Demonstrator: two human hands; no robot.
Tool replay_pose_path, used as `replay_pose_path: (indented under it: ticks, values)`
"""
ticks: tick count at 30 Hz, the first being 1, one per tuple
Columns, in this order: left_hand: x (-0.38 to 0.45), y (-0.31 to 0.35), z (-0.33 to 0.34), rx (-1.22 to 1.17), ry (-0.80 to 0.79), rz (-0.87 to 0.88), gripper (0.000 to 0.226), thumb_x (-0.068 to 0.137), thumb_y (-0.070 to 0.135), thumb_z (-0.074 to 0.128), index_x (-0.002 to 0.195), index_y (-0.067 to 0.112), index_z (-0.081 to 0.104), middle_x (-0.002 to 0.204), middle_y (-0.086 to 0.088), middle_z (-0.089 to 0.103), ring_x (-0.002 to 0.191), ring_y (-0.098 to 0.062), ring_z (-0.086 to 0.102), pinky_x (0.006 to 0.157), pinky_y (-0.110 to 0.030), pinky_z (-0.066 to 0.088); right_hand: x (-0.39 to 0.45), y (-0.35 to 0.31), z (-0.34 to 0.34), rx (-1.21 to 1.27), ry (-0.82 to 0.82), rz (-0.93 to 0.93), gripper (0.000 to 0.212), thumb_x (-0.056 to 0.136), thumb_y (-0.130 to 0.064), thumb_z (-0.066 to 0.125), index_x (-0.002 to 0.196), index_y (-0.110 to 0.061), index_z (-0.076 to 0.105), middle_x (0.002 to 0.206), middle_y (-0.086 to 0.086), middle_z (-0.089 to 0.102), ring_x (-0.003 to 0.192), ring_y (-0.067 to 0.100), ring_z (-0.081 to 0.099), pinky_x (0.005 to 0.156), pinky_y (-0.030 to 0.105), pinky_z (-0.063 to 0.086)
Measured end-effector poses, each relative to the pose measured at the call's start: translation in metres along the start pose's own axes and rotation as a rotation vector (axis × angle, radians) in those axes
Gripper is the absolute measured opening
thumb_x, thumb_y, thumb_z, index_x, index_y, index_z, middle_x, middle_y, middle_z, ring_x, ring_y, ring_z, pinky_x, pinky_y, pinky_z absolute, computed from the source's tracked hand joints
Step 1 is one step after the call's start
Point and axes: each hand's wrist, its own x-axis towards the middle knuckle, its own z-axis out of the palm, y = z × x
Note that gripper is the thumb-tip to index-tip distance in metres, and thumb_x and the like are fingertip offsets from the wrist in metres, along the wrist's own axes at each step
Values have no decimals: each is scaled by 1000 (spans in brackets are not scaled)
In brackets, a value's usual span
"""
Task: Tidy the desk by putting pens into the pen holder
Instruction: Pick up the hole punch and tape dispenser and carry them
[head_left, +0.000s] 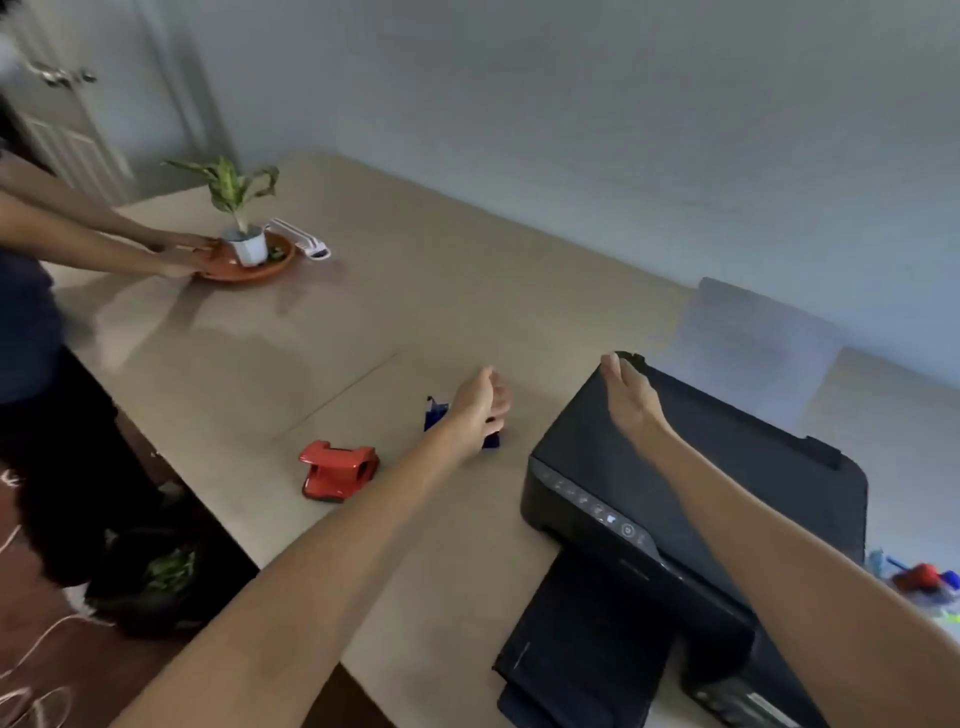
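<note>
Beige desk (363, 322) against a pale wall, bearing a black printer (691, 499). Left hand (480, 402), fingers curled, hides most of a blue object (435, 413); its grasp is indeterminate. Right hand (631, 395) hovers flat, fingers extended, holding nothing.

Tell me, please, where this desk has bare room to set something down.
The widest bare stretch lies between the orange saucer under the plant and the red hole punch. The near desk edge between punch and printer is also bare. It is crowded around the left hand over the blue object.
</note>
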Motion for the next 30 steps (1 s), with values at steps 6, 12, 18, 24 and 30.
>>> replay_pose_path:
  ticks: [6, 12, 18, 24, 30]
  values:
    - [51, -15, -161, 957, 232, 126, 33, 95, 12, 44, 122, 1, 59, 131, -21, 59, 120, -35, 55, 101, -41, 43, 38, -24, 112, -384, -325, -65, 59, 93, -29, 56, 144, -8, 35, 148, 12, 44, 135, 28, 42, 107, 38, 37]
    - [82, -38, -239, 1381, -34, -48, 62, 80, 9, 53, 140, 22, 45, 137, -7, 55, 126, -28, 52, 103, -34, 47, 80, -10, 182, -744, -478, -63, 76, 78, -20, 71, 142, -6, 33, 138, 16, 49, 124, 34, 47, 97, 37, 43]
    - [104, -44, -259, 1564, -107, 23, 63, 78, 9, 59, 138, 25, 49, 139, -3, 54, 128, -27, 51, 106, -37, 43, 107, 6, 217, -920, -545, -122, 51, 67, -16, 78, 110, -4, 54, 113, 15, 62, 99, 31, 60, 74, 32, 47]
    - [105, -38, -269, 1428, -144, -92, 67, 73, 9, 68, 136, 20, 49, 130, -5, 58, 112, -25, 59, 79, -26, 45, 109, 11, 225, -877, -582, -147, 42, 73, -28, 74, 104, -4, 57, 102, 14, 66, 79, 24, 58, 65, 33, 46]
    - [80, 6, -252, 1362, -183, -41, 48, 69, 17, 73, 116, 17, 61, 96, 1, 60, 84, -18, 57, 63, -23, 43, 100, -24, 198, -772, -528, -274, 34, 72, -30, 74, 93, -15, 52, 91, 3, 61, 77, 19, 59, 58, 25, 46]
